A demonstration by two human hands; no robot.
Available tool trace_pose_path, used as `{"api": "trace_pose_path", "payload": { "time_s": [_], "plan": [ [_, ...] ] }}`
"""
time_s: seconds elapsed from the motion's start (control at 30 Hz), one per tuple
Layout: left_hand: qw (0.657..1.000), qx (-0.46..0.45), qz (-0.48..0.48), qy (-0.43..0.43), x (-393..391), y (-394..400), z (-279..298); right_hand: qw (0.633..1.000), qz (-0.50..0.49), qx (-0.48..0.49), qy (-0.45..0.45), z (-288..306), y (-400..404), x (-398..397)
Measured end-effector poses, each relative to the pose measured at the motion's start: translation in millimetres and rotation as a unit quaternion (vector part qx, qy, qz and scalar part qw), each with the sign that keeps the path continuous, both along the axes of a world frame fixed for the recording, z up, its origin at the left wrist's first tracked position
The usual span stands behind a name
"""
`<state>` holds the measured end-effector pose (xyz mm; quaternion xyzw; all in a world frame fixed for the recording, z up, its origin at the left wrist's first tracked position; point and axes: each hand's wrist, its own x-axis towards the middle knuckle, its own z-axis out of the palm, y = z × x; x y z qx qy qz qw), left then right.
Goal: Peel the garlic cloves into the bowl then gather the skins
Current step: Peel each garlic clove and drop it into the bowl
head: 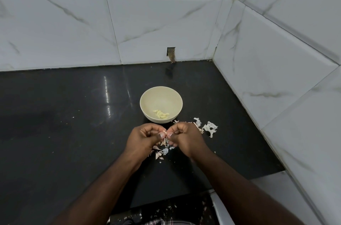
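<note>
While pinching a garlic clove (pixel 165 133), both hands curled, thumbs together, nr bowl (pixel 147 104).

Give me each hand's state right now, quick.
Left hand: fingers curled, pinching a garlic clove.
Right hand: fingers curled, pinching the same clove.

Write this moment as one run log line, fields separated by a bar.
step: peeling | hands: left hand and right hand pinch one garlic clove | bowl: peeled cloves inside | skins: scattered on counter
</note>
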<state>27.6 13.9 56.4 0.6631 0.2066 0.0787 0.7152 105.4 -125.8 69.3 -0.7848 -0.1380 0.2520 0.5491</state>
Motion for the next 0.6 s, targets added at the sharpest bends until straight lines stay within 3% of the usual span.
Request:
{"api": "trace_pose_path", "payload": {
  "time_s": [0.17, 0.37, 0.6],
  "plan": [
    [0.996, 0.087, -0.009, -0.018, 2, 2, -5, 0.99, -0.027, 0.038, 0.134, 7, 3, -2],
    [0.989, 0.148, 0.002, -0.024, 4, 1, -9, 0.971, -0.053, 0.062, 0.223, 9, 7, -3],
    [0.991, 0.129, 0.027, -0.016, 5, 0, -11, 0.948, -0.071, 0.084, 0.299, 5, 11, -3]
  ]
}}
